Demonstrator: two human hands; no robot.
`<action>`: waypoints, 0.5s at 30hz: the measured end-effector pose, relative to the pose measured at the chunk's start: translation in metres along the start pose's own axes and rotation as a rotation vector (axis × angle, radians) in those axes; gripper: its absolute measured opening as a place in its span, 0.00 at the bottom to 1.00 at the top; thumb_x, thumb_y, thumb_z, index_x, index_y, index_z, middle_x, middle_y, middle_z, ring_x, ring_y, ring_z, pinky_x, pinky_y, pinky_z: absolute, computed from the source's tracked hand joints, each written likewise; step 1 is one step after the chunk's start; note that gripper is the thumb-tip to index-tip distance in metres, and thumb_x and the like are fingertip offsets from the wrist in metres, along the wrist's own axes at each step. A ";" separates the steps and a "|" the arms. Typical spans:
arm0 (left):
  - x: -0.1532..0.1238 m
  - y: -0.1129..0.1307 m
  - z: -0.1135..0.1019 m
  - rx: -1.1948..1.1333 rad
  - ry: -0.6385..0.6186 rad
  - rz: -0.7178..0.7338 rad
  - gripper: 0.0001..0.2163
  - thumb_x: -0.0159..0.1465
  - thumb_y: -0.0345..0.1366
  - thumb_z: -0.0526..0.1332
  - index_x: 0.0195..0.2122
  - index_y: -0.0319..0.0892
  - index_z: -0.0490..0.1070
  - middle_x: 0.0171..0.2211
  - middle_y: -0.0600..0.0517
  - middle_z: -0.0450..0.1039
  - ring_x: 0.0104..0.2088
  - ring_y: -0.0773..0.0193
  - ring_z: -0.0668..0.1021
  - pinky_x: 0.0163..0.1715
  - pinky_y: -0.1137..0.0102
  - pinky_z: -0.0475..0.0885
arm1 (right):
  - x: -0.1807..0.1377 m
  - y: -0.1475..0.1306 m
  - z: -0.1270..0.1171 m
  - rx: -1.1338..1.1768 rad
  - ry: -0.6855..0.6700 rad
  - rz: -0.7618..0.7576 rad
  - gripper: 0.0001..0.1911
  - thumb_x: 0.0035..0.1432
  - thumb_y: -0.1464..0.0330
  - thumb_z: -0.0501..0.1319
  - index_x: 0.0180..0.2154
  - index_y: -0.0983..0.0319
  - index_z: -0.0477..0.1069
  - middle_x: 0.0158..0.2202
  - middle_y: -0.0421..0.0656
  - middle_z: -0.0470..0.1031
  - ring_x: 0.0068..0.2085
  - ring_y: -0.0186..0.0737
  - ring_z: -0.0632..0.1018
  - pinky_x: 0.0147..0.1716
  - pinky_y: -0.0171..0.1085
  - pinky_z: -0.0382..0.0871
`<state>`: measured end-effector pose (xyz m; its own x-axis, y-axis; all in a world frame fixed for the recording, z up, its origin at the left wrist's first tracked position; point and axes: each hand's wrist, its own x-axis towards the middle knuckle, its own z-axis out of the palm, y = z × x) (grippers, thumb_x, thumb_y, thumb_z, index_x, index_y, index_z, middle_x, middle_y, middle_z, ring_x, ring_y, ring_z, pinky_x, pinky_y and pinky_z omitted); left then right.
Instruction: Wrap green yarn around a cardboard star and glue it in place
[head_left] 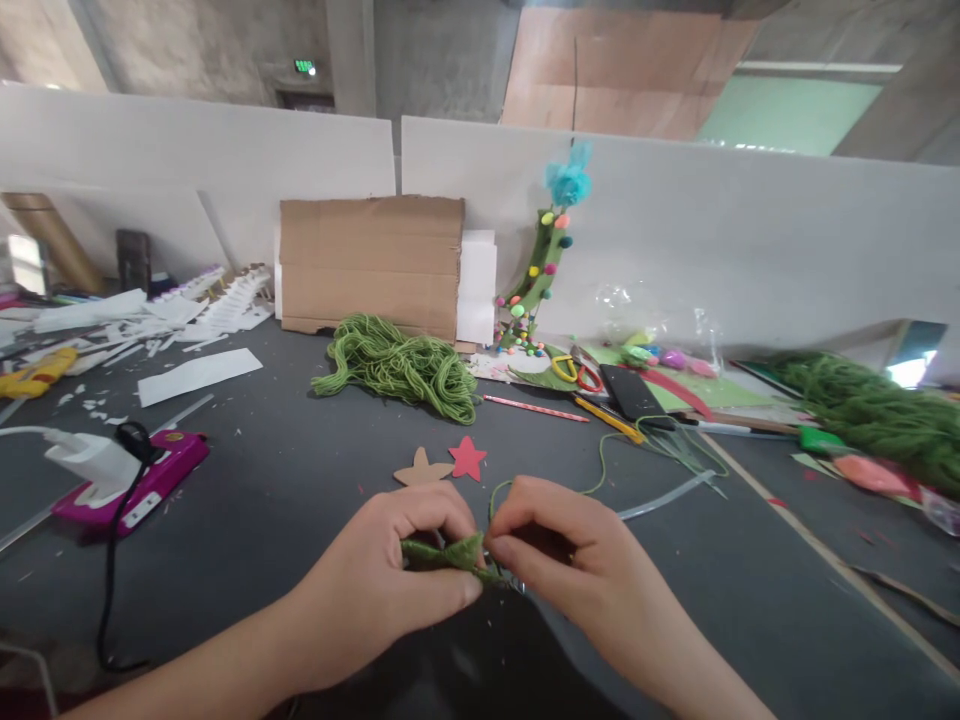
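Note:
My left hand (386, 570) is closed around a small green yarn-wrapped piece (463, 552), which is partly hidden by the fingers. Close against it, my right hand (566, 545) pinches at the end of this piece, thumb and forefinger together on a green yarn strand (493, 500). The strand runs from there across the table to the right. Just beyond the hands lie a brown cardboard star (421, 468), its lower part covered by my left hand, and a red star (468, 458). A large heap of green yarn (397, 365) rests farther back.
At left stand a purple power strip (176, 470) with a white plug, a yellow glue gun (37, 373) and paper scraps. Behind are a cardboard sheet (371, 265) and a green decorated tree shape (536, 270). Scissors (576, 372), a yellow cutter (609, 418) and more yarn (862, 405) lie right.

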<state>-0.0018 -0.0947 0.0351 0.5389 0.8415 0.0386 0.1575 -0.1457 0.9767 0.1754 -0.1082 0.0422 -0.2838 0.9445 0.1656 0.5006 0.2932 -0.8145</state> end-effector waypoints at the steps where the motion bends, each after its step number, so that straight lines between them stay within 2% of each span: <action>1: 0.000 -0.002 -0.001 -0.025 0.004 0.024 0.05 0.51 0.25 0.60 0.22 0.40 0.67 0.26 0.56 0.66 0.30 0.68 0.68 0.32 0.73 0.61 | 0.001 0.001 0.001 0.062 -0.023 0.054 0.07 0.51 0.73 0.58 0.22 0.61 0.66 0.20 0.35 0.63 0.23 0.31 0.64 0.22 0.29 0.56; 3: 0.000 -0.006 -0.003 -0.085 0.046 0.049 0.04 0.52 0.27 0.61 0.23 0.41 0.67 0.26 0.56 0.65 0.30 0.68 0.67 0.31 0.74 0.61 | 0.001 0.002 0.005 0.132 -0.046 0.109 0.08 0.51 0.71 0.59 0.21 0.61 0.66 0.20 0.35 0.62 0.24 0.31 0.64 0.23 0.30 0.57; 5: 0.000 -0.009 -0.004 -0.146 0.114 0.031 0.04 0.54 0.31 0.61 0.24 0.41 0.66 0.26 0.57 0.63 0.28 0.69 0.65 0.26 0.75 0.60 | -0.001 0.001 0.008 0.096 -0.004 0.078 0.08 0.51 0.72 0.59 0.21 0.62 0.66 0.20 0.35 0.63 0.23 0.31 0.65 0.23 0.29 0.57; 8: 0.000 -0.009 -0.002 -0.169 0.206 -0.044 0.05 0.56 0.33 0.60 0.25 0.41 0.65 0.24 0.58 0.59 0.24 0.71 0.62 0.21 0.76 0.57 | -0.008 -0.002 0.013 -0.123 0.117 -0.130 0.08 0.53 0.75 0.57 0.23 0.62 0.69 0.21 0.36 0.66 0.23 0.31 0.67 0.22 0.29 0.58; 11: 0.000 -0.003 0.000 -0.032 0.280 -0.050 0.06 0.55 0.29 0.58 0.22 0.41 0.63 0.22 0.59 0.58 0.24 0.71 0.62 0.24 0.75 0.58 | -0.014 -0.004 0.016 -0.367 0.211 -0.381 0.09 0.56 0.76 0.54 0.28 0.63 0.71 0.23 0.40 0.68 0.24 0.33 0.69 0.24 0.31 0.59; 13: -0.001 0.001 0.001 0.084 0.288 -0.030 0.06 0.53 0.28 0.58 0.21 0.41 0.63 0.22 0.58 0.60 0.26 0.70 0.64 0.27 0.74 0.58 | -0.015 -0.005 0.014 -0.452 0.227 -0.456 0.10 0.57 0.76 0.53 0.28 0.63 0.70 0.23 0.41 0.69 0.25 0.34 0.69 0.24 0.32 0.59; 15: -0.002 0.002 0.002 0.145 0.247 -0.023 0.05 0.52 0.27 0.57 0.21 0.40 0.63 0.23 0.57 0.61 0.27 0.69 0.65 0.28 0.73 0.59 | -0.015 -0.006 0.011 -0.461 0.207 -0.460 0.09 0.57 0.76 0.53 0.27 0.63 0.70 0.23 0.41 0.68 0.24 0.34 0.68 0.23 0.31 0.58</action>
<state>-0.0009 -0.0974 0.0365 0.3188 0.9441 0.0843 0.2934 -0.1829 0.9383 0.1678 -0.1259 0.0389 -0.4119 0.7042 0.5783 0.6767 0.6614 -0.3234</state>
